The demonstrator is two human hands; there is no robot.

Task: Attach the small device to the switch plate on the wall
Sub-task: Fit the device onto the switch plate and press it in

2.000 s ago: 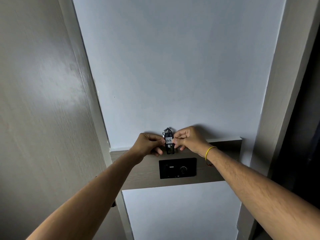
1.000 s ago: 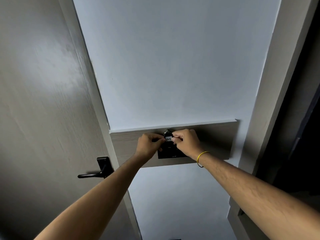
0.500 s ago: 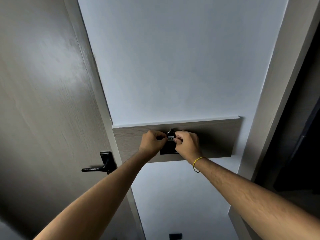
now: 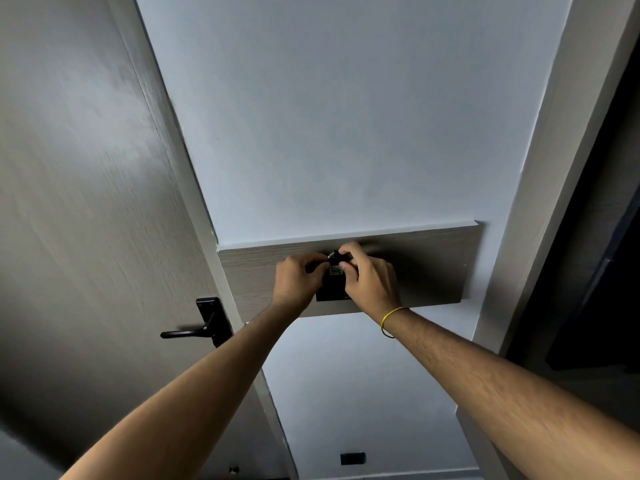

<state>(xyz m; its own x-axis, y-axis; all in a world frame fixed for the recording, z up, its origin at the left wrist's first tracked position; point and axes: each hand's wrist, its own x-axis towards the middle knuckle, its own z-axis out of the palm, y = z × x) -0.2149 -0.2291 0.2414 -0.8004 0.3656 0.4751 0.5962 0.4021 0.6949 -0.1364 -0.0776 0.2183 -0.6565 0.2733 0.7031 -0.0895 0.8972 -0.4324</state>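
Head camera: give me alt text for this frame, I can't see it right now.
Both hands, left hand and right hand, pinch a small black device against the black switch plate on a wooden wall panel. A door handle shows lower left.

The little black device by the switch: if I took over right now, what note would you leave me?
Left hand: pinching the small device from its left side.
Right hand: pinching it from the right and top, yellow band on that wrist.
Where things are: the device sits in front of the top part of the black switch plate, which is on the wooden wall panel. Both hands cover most of the plate.
Done: device brought up to the plate.
Left: I cannot tell if it is stuck on yet. Seat it, then let go and check that it holds.
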